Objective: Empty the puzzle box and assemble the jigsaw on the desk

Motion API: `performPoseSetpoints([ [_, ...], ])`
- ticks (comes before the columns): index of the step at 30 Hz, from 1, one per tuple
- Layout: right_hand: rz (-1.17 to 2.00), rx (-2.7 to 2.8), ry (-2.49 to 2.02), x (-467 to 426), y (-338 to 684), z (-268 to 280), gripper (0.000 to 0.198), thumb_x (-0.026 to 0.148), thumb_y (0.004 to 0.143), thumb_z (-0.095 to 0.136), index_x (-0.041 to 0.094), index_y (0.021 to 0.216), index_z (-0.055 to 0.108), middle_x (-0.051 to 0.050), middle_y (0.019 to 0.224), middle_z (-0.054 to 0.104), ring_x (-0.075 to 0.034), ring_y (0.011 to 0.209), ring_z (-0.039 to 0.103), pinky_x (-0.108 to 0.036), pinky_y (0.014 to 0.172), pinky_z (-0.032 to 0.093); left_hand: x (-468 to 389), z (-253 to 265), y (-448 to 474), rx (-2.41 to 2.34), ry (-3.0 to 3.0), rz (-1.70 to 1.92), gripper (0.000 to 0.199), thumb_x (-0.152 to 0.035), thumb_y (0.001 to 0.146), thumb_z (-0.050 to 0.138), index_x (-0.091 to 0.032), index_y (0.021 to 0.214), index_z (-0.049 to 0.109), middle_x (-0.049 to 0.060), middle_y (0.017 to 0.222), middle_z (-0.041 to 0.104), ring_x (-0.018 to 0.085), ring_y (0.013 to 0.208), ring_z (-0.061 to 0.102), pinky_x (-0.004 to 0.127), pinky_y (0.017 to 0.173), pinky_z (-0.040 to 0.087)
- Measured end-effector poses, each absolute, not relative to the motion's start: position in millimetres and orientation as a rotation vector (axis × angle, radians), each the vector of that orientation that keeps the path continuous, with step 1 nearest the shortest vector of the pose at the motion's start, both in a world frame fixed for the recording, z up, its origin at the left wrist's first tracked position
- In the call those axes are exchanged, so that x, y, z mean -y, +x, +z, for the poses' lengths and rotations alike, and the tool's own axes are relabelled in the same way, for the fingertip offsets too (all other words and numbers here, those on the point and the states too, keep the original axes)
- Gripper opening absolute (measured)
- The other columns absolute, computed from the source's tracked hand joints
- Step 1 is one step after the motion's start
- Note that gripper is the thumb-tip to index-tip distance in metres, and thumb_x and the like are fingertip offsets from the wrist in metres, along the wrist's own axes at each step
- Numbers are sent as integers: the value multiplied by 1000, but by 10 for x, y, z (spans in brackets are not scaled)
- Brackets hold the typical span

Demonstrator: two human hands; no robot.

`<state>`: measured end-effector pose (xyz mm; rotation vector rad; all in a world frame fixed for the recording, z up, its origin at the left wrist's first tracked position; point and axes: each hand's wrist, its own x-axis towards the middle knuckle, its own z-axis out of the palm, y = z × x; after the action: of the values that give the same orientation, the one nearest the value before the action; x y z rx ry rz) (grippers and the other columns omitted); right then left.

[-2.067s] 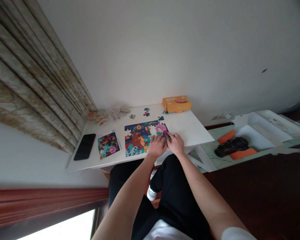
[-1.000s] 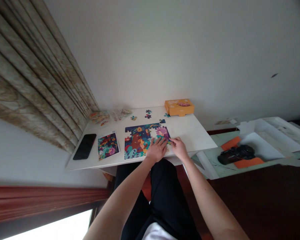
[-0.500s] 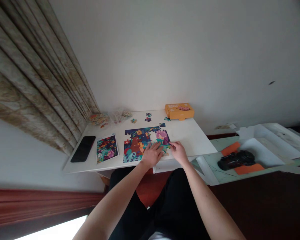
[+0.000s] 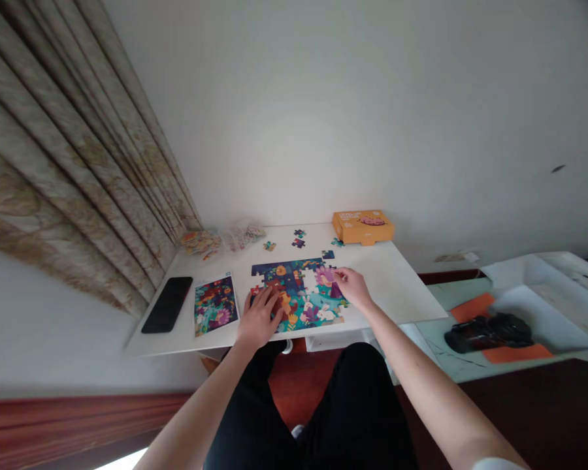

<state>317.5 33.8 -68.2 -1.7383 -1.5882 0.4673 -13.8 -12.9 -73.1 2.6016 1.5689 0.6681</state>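
Observation:
A partly assembled jigsaw puzzle (image 4: 316, 310) lies on the white table, with a white gap in its upper right part and a notch on its left. Across its left part rests my left hand (image 4: 257, 320), palm down with the fingers spread. My right hand (image 4: 355, 288) is at the puzzle's upper right edge, thumb and fingertips pinched on a purple puzzle piece (image 4: 327, 275), partly hidden by the fingers. Loose puzzle pieces (image 4: 298, 243) lie behind the puzzle, and one dark piece (image 4: 328, 254) sits just off its top right corner.
Left of the puzzle are a picture card (image 4: 215, 305) and a black phone (image 4: 167, 304). Plastic bags of pieces (image 4: 242, 235) sit at the back left, an orange box (image 4: 365, 227) at the back right. A lower glass-topped surface (image 4: 438, 297) holds a black object (image 4: 490, 331).
My left hand has moved left across the puzzle, uncovering the white rabbits. My right hand has gone from the lower right edge up to the purple part. The view has shifted slightly.

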Motion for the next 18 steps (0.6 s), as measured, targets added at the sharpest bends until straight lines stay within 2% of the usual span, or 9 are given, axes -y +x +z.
performPoseSetpoints([
  [3,495,1639,-1718,-913,2972,-602,24,30,93,62,22,108,78,-9,109,79,-23,97,73,-36,95,54,149,-702,-117,-1556,2594,692,43,-35,101,55,-23,141,65,13,152,61,31,141,56,58,125,33],
  [6,533,1659,-1785,-1533,2771,-558,35,28,93,63,19,126,72,-12,130,73,-25,113,71,-38,104,52,163,-657,-117,-1562,2585,685,41,-31,100,56,-22,139,67,13,149,63,31,140,57,58,124,35],
  [10,507,1709,-1842,-2202,2595,-583,51,32,93,66,17,142,62,-15,149,62,-29,141,56,-41,120,39,172,-622,-115,-1576,2573,681,40,-29,99,56,-23,137,69,12,146,66,30,138,59,58,124,36],
  [13,563,1662,-1910,-2503,2554,-661,58,35,90,69,20,145,60,-15,147,64,-33,142,54,-47,119,41,178,-617,-111,-1573,2550,693,40,-30,99,57,-23,137,68,11,147,65,30,138,59,58,124,37],
  [18,648,1630,-1821,-2753,2574,-784,55,26,75,81,23,129,68,-13,129,73,-37,134,60,-57,113,45,189,-595,-111,-1580,2513,679,39,-30,99,57,-23,135,70,10,148,65,30,138,58,57,124,36],
])
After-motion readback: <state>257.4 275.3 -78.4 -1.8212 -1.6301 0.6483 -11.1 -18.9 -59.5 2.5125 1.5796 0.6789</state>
